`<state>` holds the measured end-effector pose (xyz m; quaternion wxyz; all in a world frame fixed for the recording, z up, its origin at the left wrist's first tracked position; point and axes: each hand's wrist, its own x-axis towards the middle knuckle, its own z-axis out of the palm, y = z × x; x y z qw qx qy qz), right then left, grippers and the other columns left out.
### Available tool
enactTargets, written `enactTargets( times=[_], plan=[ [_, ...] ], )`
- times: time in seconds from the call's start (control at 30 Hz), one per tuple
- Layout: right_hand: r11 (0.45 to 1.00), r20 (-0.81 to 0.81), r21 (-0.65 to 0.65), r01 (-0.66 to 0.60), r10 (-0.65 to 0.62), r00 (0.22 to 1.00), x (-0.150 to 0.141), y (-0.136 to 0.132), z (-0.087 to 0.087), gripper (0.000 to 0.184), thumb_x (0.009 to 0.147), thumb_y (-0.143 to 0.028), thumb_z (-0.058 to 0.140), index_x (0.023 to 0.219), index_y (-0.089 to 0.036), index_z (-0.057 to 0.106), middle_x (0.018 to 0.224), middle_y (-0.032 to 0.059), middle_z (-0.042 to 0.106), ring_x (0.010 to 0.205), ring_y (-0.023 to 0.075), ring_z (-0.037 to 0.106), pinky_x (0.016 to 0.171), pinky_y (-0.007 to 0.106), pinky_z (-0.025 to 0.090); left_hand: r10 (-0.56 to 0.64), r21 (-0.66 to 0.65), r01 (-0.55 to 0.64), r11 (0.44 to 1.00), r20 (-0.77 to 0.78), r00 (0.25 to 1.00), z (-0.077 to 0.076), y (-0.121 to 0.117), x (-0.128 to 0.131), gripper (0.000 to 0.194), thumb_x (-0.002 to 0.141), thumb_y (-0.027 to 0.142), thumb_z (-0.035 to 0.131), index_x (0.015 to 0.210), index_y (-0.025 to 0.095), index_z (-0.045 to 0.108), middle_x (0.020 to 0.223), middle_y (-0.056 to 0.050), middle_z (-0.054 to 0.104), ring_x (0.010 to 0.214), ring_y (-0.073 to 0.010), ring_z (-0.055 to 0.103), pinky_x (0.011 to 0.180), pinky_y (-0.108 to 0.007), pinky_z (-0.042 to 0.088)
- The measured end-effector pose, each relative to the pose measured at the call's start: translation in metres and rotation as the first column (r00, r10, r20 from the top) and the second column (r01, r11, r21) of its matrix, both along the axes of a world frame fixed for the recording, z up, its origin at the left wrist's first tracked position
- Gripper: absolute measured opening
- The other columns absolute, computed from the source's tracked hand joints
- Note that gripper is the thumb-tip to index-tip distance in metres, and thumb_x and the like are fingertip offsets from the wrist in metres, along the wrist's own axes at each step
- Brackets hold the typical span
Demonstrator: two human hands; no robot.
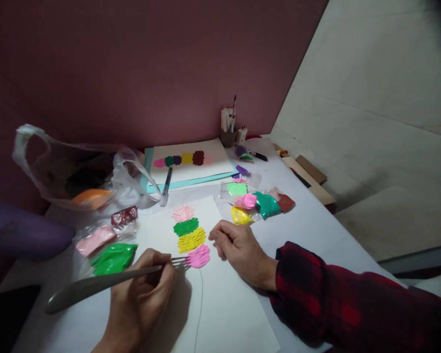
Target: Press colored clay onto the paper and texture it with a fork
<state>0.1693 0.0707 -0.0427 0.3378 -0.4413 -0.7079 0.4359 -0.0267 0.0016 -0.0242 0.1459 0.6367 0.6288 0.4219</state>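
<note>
My left hand (143, 289) is closed around a metal fork (106, 284), its tines touching a bright pink clay patch (198, 256) on a white sheet of paper (228, 304). Above that patch, in a column, are textured yellow (191, 240), green (186, 226) and pale pink clay patches (183, 213). A thin pencil line (201, 299) runs down the sheet from the bright pink patch. Beside the yellow patch, my right hand (238, 250) rests on the paper's right side, its fingers curled in with nothing visible in them.
Bagged green clay (114, 258) and pink clay (95, 240) lie left. Several more clay packets (266, 203) sit at the right. Behind are a pen (166, 186), another sheet with coloured patches (213, 152), a plastic bag (59, 166) and a pen holder (228, 137).
</note>
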Motion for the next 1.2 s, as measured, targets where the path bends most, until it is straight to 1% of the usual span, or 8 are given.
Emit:
enactTargets(
  times=[0.13,0.27,0.37,0.53,0.73,0.93,1.03,1.2],
  plan=[
    [1.000,0.001,-0.007,0.002,-0.002,1.000,-0.0002,-0.0004,0.0000,0.024,0.097,-0.027,0.045,0.077,-0.018,0.057,0.053,-0.0044,0.052,0.051,0.0099,0.050,0.055,0.025,0.038,0.029,0.029,-0.028,0.999,-0.025,0.999,0.0019,-0.0012,-0.0019,0.009,0.079,0.016,0.059,0.071,0.020,0.059,0.054,0.007,0.058,0.038,-0.0063,0.056,0.036,-0.011,0.043],
    [1.000,0.008,-0.008,0.001,-0.001,1.000,0.0000,-0.0005,-0.0001,0.024,0.097,-0.027,0.045,0.078,-0.018,0.057,0.053,-0.0043,0.052,0.052,0.0099,0.050,0.054,0.024,0.038,0.016,0.080,-0.014,0.997,-0.023,1.000,0.0025,0.0006,0.0003,0.008,0.079,0.016,0.058,0.073,0.020,0.060,0.056,0.007,0.060,0.039,-0.0063,0.057,0.037,-0.010,0.045],
    [1.000,0.009,-0.006,-0.002,0.002,1.000,0.0002,-0.0004,0.0001,0.024,0.097,-0.027,0.045,0.079,-0.018,0.058,0.053,-0.0043,0.052,0.052,0.0100,0.050,0.054,0.024,0.037,-0.019,0.096,0.018,0.995,0.001,1.000,0.0020,0.0020,0.0031,0.009,0.080,0.014,0.057,0.073,0.019,0.060,0.060,0.006,0.061,0.044,-0.0068,0.060,0.043,-0.010,0.048],
    [1.000,0.008,-0.002,0.000,0.000,1.000,-0.0004,-0.0005,-0.0001,0.025,0.097,-0.028,0.045,0.077,-0.018,0.056,0.053,-0.0045,0.052,0.052,0.0097,0.050,0.054,0.024,0.037,-0.060,0.061,0.058,0.996,0.041,0.997,0.0013,0.0020,0.0046,0.010,0.081,0.013,0.056,0.074,0.019,0.060,0.061,0.006,0.061,0.046,-0.0062,0.061,0.044,-0.009,0.049],
    [1.000,0.012,0.003,0.003,-0.003,1.000,-0.0013,-0.0005,-0.0007,0.025,0.097,-0.027,0.046,0.076,-0.018,0.056,0.053,-0.0046,0.052,0.051,0.0096,0.050,0.053,0.024,0.036,-0.077,0.012,0.076,0.997,0.098,0.992,-0.0026,0.0028,0.0042,0.008,0.082,0.015,0.056,0.076,0.019,0.059,0.059,0.007,0.059,0.044,-0.0069,0.059,0.042,-0.011,0.048],
    [1.000,0.008,-0.001,0.003,-0.003,1.000,-0.0008,-0.0006,-0.0005,0.024,0.097,-0.027,0.045,0.077,-0.018,0.056,0.053,-0.0044,0.052,0.052,0.0097,0.050,0.053,0.024,0.036,-0.098,0.024,0.097,0.995,0.053,0.994,-0.0058,0.0033,0.0014,0.008,0.083,0.015,0.055,0.078,0.019,0.059,0.061,0.005,0.061,0.045,-0.0072,0.060,0.043,-0.012,0.049],
    [1.000,0.011,0.003,0.004,-0.004,1.000,-0.0009,-0.0006,-0.0006,0.025,0.097,-0.028,0.046,0.076,-0.018,0.056,0.053,-0.0044,0.052,0.052,0.0098,0.050,0.053,0.024,0.036,-0.098,0.006,0.097,0.995,0.054,0.994,-0.0058,0.0041,0.0006,0.008,0.084,0.016,0.054,0.078,0.019,0.059,0.059,0.006,0.060,0.042,-0.0073,0.059,0.041,-0.013,0.048],
    [1.000,0.003,-0.003,0.000,0.000,1.000,-0.0007,-0.0006,-0.0002,0.024,0.097,-0.027,0.046,0.077,-0.018,0.057,0.053,-0.0045,0.052,0.051,0.0098,0.050,0.053,0.024,0.037,-0.053,0.001,0.053,0.999,-0.006,0.999,-0.0050,0.0037,-0.0015,0.007,0.082,0.019,0.055,0.076,0.019,0.059,0.056,0.005,0.060,0.041,-0.0088,0.058,0.039,-0.015,0.047]
  ],
)
